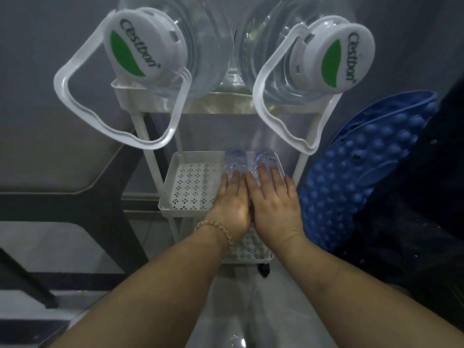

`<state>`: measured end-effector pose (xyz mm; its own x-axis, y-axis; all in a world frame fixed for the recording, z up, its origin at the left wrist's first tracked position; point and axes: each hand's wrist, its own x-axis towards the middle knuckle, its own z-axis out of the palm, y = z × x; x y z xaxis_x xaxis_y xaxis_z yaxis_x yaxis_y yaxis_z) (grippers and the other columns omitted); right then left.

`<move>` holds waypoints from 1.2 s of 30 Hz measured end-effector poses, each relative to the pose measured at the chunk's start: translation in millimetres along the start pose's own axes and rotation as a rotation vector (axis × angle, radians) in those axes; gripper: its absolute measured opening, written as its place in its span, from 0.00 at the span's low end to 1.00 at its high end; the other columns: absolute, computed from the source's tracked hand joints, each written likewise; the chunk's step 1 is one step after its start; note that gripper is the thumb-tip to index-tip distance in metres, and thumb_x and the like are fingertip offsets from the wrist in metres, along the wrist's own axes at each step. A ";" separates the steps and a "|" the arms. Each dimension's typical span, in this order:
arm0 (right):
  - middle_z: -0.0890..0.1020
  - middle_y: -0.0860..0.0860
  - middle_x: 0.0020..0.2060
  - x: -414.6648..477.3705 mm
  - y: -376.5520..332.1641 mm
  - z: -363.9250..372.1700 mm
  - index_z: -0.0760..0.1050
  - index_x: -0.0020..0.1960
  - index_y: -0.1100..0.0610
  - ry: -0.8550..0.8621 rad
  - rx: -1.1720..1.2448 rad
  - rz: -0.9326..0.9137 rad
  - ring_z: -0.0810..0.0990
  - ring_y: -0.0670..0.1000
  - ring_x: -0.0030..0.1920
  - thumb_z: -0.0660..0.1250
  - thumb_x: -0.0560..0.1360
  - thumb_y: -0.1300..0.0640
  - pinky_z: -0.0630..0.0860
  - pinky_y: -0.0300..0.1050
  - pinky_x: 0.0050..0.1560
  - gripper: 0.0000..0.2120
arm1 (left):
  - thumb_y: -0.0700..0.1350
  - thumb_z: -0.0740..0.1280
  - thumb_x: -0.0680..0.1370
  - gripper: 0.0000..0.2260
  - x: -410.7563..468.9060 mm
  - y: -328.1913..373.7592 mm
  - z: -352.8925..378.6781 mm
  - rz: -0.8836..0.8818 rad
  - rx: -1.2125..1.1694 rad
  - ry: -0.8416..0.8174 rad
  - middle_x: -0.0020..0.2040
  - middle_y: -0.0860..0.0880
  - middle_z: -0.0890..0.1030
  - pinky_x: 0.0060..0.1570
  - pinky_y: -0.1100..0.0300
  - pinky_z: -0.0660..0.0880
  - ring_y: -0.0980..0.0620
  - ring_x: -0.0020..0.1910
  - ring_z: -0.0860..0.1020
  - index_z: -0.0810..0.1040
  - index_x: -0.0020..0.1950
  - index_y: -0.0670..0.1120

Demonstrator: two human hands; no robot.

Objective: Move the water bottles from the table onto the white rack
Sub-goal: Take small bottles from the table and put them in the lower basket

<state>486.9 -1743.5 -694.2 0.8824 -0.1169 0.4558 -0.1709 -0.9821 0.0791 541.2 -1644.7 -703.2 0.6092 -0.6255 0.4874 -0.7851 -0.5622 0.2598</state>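
The white rack (165, 212) stands in front of me with three perforated shelves. Two small clear water bottles lie side by side on the right half of its middle shelf. My left hand (232, 207) rests palm-down over the left bottle (236, 160). Beside it, touching, my right hand (273, 207) covers the right bottle (263, 156). Only the far ends of both bottles show past my fingertips. Two large clear jugs with white caps and loop handles lie on the top shelf, one jug at the left (140, 43) and one jug at the right (331, 54).
A blue bumpy mat (364, 167) leans against the rack's right side, with a dark mass behind it. A dark table frame (75, 204) stands to the left of the rack. The rack's bottom shelf (251, 249) and a black caster (263, 268) show below my wrists.
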 end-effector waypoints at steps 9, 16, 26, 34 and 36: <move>0.68 0.63 0.68 -4.0 -1.7 0.6 0.69 0.68 0.60 -0.076 0.074 -0.003 0.65 0.65 0.68 0.66 0.73 0.62 0.61 0.60 0.69 0.23 | 0.41 0.64 0.77 0.32 -11.4 -7.5 3.6 -0.107 -0.046 -0.066 0.74 0.32 0.55 0.70 0.54 0.40 0.37 0.74 0.50 0.51 0.73 0.32; 0.76 0.62 0.62 -6.4 6.3 1.7 0.71 0.66 0.66 -0.026 0.220 -0.249 0.70 0.64 0.65 0.66 0.72 0.68 0.63 0.63 0.68 0.22 | 0.42 0.65 0.77 0.31 -17.1 -10.2 1.8 -0.139 -0.100 -0.054 0.75 0.37 0.54 0.70 0.60 0.38 0.42 0.75 0.49 0.52 0.75 0.37; 0.52 0.60 0.74 -48.7 -2.4 28.4 0.55 0.74 0.64 -0.039 0.012 0.002 0.49 0.66 0.73 0.68 0.71 0.56 0.46 0.65 0.70 0.37 | 0.47 0.57 0.78 0.33 -15.8 0.0 9.6 -0.107 0.181 -0.124 0.77 0.41 0.44 0.70 0.44 0.38 0.43 0.75 0.38 0.40 0.76 0.46; 0.52 0.62 0.74 -53.7 -10.1 26.5 0.56 0.74 0.64 -0.059 0.024 0.044 0.52 0.65 0.73 0.70 0.69 0.57 0.49 0.65 0.70 0.39 | 0.53 0.49 0.79 0.33 -34.4 2.3 12.7 0.031 0.478 -0.177 0.77 0.41 0.39 0.67 0.39 0.33 0.39 0.73 0.36 0.30 0.72 0.43; 0.55 0.63 0.73 -50.6 -11.3 22.8 0.57 0.74 0.65 -0.062 0.022 0.047 0.53 0.65 0.73 0.70 0.68 0.58 0.51 0.65 0.70 0.39 | 0.52 0.50 0.79 0.33 -39.6 3.1 9.6 0.040 0.482 -0.161 0.77 0.41 0.43 0.69 0.39 0.36 0.39 0.74 0.39 0.32 0.72 0.42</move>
<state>454.2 -1729.9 -738.4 0.8994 -0.1711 0.4023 -0.2035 -0.9783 0.0388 515.7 -1626.9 -729.7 0.6190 -0.7058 0.3445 -0.6906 -0.6980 -0.1891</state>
